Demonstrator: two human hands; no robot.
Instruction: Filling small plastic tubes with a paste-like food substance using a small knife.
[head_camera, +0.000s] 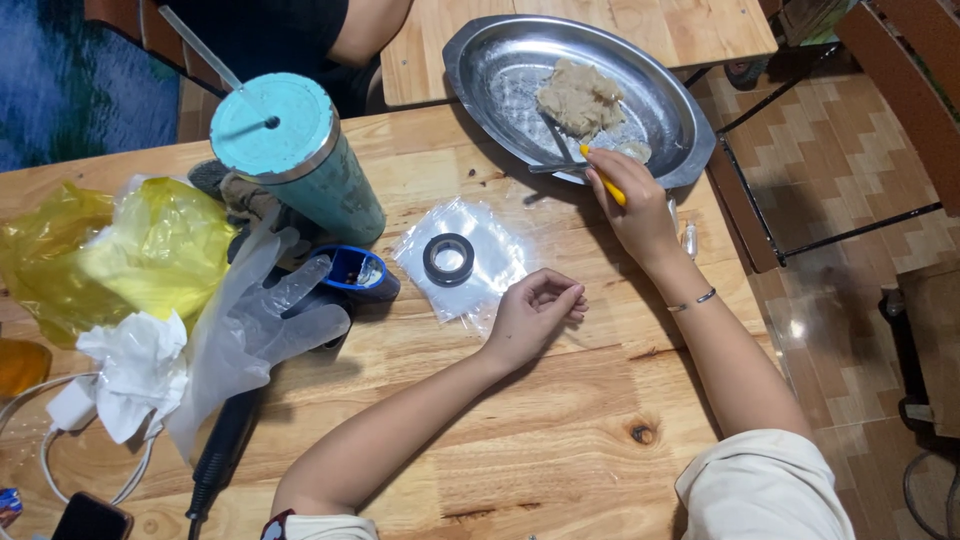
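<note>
The right hand has its fingers shut tight around a yellow-handled tool. The tool's tip touches the metal tray at the hand's 11 o'clock. A lump of dough sits in the tray, at 12 o'clock from the tool.

The left hand rests on the wooden table. Its fingers are curled in loosely, and it holds nothing. At its 10 o'clock, close by, lies a clear plastic bag with a black ring on it. Farther off at 10 o'clock stands a green cup.
</note>
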